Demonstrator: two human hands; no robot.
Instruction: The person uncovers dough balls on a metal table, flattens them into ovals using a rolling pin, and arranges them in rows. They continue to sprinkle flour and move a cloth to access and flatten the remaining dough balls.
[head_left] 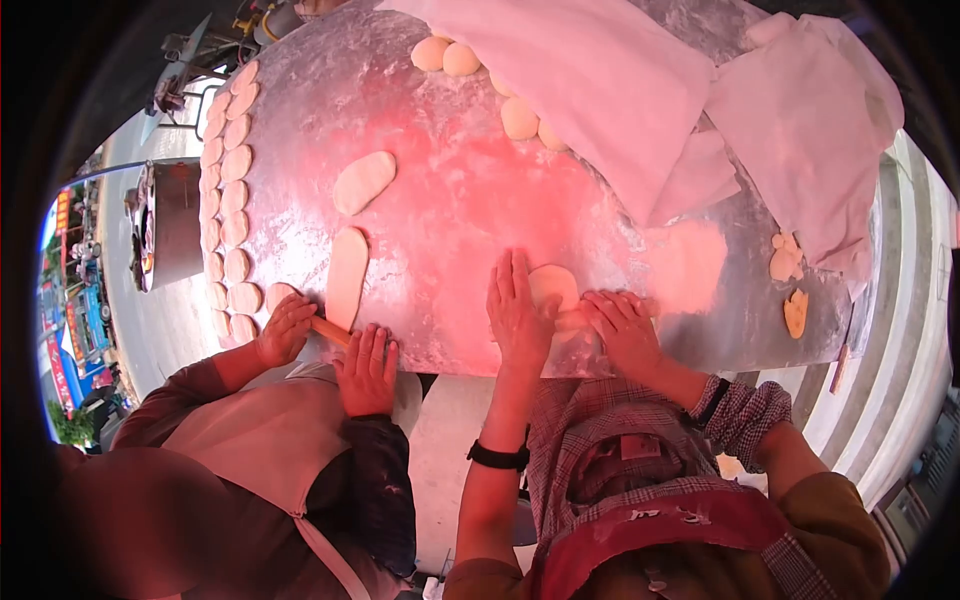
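My left hand lies over the left side of a dough round, its fingers stretched forward and its palm near the left end of a rolling pin. The fingers of my right hand curl over the pin's right end. The pin lies across the near part of the dough, on a floury metal table. Part of the pin is hidden under my hands. A long dough strip and an oval dough piece lie to my left.
At left, a co-worker's hands are on another rolling pin. Rows of flat dough rounds line the far left edge. A pinkish cloth partly covers dough balls. Loose dough scraps lie at right.
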